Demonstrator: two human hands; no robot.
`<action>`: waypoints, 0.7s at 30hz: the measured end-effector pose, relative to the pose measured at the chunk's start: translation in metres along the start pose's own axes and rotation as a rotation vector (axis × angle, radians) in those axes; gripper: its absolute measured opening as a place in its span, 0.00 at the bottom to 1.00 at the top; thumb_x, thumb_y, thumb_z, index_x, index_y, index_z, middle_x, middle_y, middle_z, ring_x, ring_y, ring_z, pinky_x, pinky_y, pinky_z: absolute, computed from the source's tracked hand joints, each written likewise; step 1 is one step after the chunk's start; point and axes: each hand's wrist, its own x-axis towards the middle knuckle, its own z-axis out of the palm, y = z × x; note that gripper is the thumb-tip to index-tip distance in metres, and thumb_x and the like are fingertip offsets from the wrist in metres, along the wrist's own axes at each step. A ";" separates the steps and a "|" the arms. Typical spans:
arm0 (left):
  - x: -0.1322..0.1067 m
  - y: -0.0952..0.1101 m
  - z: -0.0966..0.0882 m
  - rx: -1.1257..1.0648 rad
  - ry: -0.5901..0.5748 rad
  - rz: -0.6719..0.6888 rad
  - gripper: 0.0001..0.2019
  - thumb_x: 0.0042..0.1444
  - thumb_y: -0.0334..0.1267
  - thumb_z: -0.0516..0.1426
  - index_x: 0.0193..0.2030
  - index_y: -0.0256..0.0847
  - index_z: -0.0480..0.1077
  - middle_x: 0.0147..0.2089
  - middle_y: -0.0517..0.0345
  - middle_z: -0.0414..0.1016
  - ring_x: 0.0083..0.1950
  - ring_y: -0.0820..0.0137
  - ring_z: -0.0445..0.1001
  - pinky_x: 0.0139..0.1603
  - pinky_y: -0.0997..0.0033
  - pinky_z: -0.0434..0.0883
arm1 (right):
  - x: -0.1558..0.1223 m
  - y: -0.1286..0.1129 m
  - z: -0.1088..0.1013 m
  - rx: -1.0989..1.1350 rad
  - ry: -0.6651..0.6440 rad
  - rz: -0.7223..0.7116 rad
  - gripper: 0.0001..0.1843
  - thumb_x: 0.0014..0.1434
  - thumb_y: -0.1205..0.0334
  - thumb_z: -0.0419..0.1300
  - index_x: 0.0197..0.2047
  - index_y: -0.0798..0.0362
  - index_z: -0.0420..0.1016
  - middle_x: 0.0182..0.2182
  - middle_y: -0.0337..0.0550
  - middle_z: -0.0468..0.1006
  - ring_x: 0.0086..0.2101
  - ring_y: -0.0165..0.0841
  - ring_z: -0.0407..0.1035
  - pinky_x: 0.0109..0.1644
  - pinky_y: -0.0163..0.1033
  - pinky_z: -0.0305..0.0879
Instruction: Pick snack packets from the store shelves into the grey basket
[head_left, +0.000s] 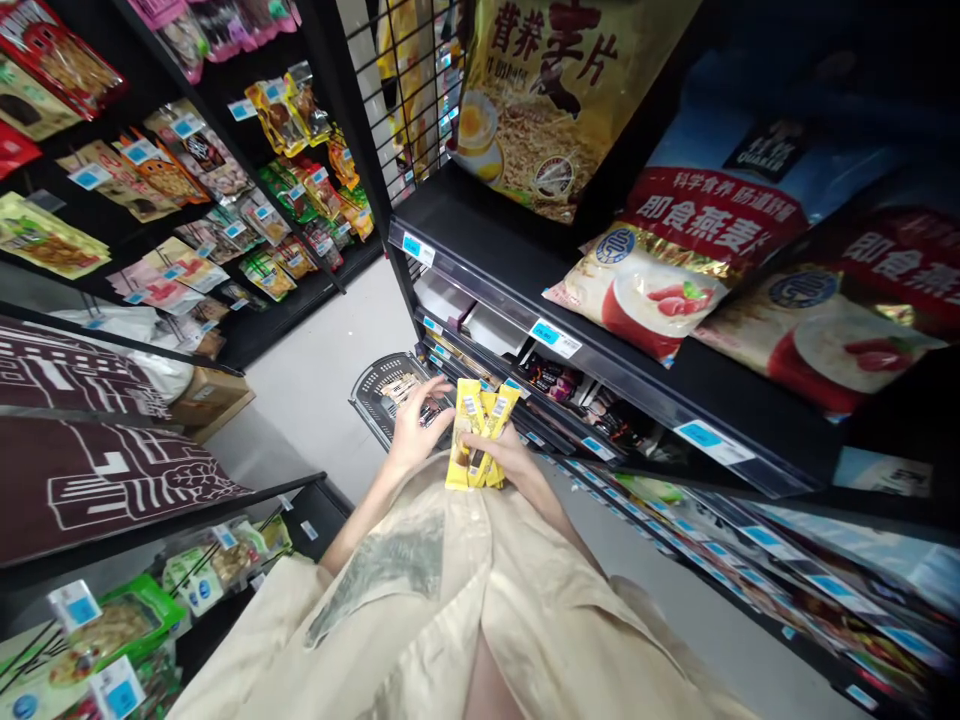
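Several slim yellow sachets (469, 440) are fanned out in front of my shirt, and my right hand (501, 450) grips them with the thumb laid across their fronts. Just left of the sachets, my left hand (421, 425) hovers with its fingers apart and nothing in it. Beneath my left hand, a dark grey shopping basket (367, 385) stands on the floor with some packets (400, 390) inside. My left hand hides part of the basket.
Shelves on the right carry a yellow cereal bag (562, 100) and blue-and-red oatmeal bags (675, 230). Snack packets hang from a dark rack (292, 290) on the left. A cardboard box (217, 400) lies at the left, beside the pale floor (330, 350).
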 end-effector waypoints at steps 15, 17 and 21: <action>0.042 0.028 -0.062 -0.071 0.226 0.443 0.05 0.60 0.36 0.67 0.35 0.43 0.77 0.34 0.59 0.81 0.39 0.69 0.81 0.41 0.66 0.80 | 0.010 0.000 -0.004 0.207 -0.031 0.106 0.28 0.37 0.52 0.80 0.34 0.48 0.68 0.27 0.34 0.80 0.20 0.29 0.70 0.30 0.37 0.71; 0.028 0.023 -0.069 0.060 0.162 0.672 0.04 0.62 0.33 0.66 0.35 0.45 0.78 0.35 0.58 0.82 0.42 0.66 0.82 0.43 0.61 0.81 | 0.013 -0.001 0.001 0.255 0.008 0.095 0.29 0.38 0.52 0.80 0.35 0.48 0.67 0.29 0.34 0.80 0.20 0.28 0.69 0.29 0.37 0.70; -0.003 0.001 -0.067 0.140 -0.090 0.731 0.04 0.63 0.32 0.65 0.41 0.46 0.81 0.42 0.54 0.85 0.49 0.62 0.84 0.43 0.59 0.84 | 0.017 -0.007 0.013 0.294 0.014 0.044 0.30 0.38 0.50 0.81 0.37 0.47 0.69 0.27 0.31 0.77 0.21 0.28 0.68 0.30 0.36 0.70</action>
